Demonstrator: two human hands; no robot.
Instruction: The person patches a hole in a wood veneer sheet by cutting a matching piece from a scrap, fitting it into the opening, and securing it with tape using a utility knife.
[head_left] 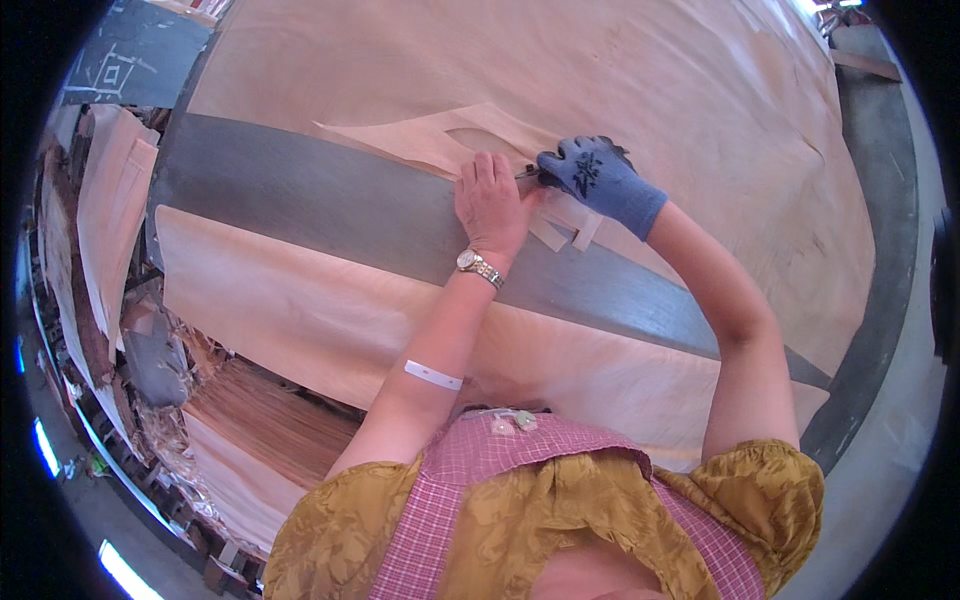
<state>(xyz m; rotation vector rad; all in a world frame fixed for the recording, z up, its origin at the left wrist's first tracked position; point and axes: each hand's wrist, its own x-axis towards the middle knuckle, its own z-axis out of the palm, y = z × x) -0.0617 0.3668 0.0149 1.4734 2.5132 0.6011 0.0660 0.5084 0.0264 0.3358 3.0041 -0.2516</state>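
Observation:
My bare left hand point(490, 205), with a wristwatch point(480, 266) on it, lies flat with its fingers stretched out over the edge of a large thin wood veneer sheet point(650, 70). My right hand point(600, 180), in a blue glove with dark fingertips, is closed around a small dark tool with a metal tip point(527, 173). That tip sits right beside my left fingers; its exact kind is hard to make out. A loose pointed veneer piece point(400, 138) lies just beyond my left fingers. Small veneer strips point(548, 234) lie under and beside my hands.
A grey work surface point(300, 165) shows as a band between the large sheet and a nearer veneer strip point(300, 270) along my side. Stacked veneer point(270, 420) stands below at the left. More sheets point(115, 200) hang at the far left.

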